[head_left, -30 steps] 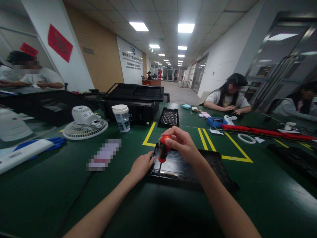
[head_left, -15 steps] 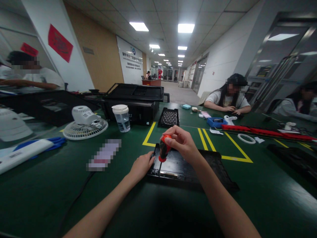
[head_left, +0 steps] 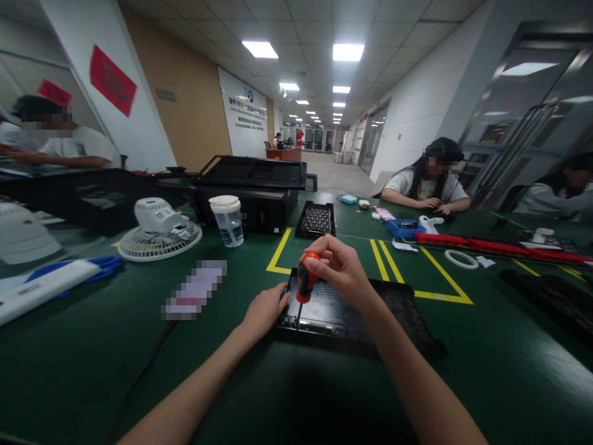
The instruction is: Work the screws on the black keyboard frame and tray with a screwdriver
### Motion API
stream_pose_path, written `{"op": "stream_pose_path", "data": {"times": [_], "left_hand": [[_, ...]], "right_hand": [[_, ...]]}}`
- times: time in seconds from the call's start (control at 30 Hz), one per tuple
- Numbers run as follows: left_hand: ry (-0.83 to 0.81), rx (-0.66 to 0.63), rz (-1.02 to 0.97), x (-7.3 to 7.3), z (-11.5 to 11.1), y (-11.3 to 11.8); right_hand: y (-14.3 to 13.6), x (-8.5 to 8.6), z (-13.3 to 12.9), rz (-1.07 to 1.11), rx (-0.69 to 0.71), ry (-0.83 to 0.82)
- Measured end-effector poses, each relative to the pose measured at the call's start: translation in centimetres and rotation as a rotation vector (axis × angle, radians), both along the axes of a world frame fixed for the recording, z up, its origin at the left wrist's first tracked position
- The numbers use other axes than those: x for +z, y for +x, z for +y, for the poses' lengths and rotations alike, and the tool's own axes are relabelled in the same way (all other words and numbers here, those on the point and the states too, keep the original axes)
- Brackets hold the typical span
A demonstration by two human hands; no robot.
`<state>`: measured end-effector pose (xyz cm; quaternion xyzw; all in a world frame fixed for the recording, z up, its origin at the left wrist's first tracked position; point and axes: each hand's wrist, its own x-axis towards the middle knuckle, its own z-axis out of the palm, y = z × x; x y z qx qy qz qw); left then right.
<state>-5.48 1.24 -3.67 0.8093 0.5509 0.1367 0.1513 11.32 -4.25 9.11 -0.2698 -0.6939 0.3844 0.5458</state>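
Observation:
A black plastic panel (head_left: 393, 309) lies on the green table in front of me. My left hand (head_left: 265, 312) grips its left edge, thumb on top. My right hand (head_left: 340, 266) is closed round the red and black handle of a screwdriver (head_left: 307, 278), held nearly upright. The screwdriver's shaft points down at the panel's near left corner, beside a shiny metal strip (head_left: 319, 326). The exact contact at the tip is too small to make out.
Behind the panel stand a black tray of small parts (head_left: 317, 220), a lidded cup (head_left: 228, 221) and a large black case (head_left: 245, 204). A white fan (head_left: 160, 228) and a blurred phone-like object (head_left: 197, 289) are at left. A blue box (head_left: 404, 228) and a person (head_left: 430, 179) are at right.
My right hand and the screwdriver handle have shifted very slightly, with the shaft at the same corner. The left hand and the panel have not visibly moved.

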Motion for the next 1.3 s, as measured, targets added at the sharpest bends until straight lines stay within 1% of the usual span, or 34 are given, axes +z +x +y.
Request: {"op": "stream_pose_path", "data": {"times": [0.13, 0.27, 0.4, 0.67, 0.93, 1.13, 1.3], "left_hand": [[-0.007, 0.006, 0.004, 0.0, 0.0, 0.0], [-0.009, 0.003, 0.005, 0.3, -0.2, 0.0], [-0.032, 0.019, 0.02, 0.6, -0.3, 0.1], [-0.023, 0.011, 0.014, 0.4, -0.3, 0.1], [-0.034, 0.013, 0.016, 0.8, -0.6, 0.2], [-0.046, 0.023, 0.011, 0.9, -0.6, 0.3], [-0.037, 0.025, 0.013, 0.7, -0.5, 0.2]], "right_hand": [[-0.3, 0.0, -0.2, -0.013, -0.02, 0.007], [-0.6, 0.1, -0.5, -0.045, -0.064, 0.026], [-0.8, 0.2, -0.7, -0.103, -0.125, 0.057], [-1.0, 0.3, -1.1, -0.186, -0.259, 0.108], [-1.2, 0.3, -1.2, -0.246, -0.363, 0.162], [-1.5, 0.2, -1.3, -0.283, -0.42, 0.191], [-1.7, 0.1, -1.3, -0.324, -0.509, 0.25]]}}
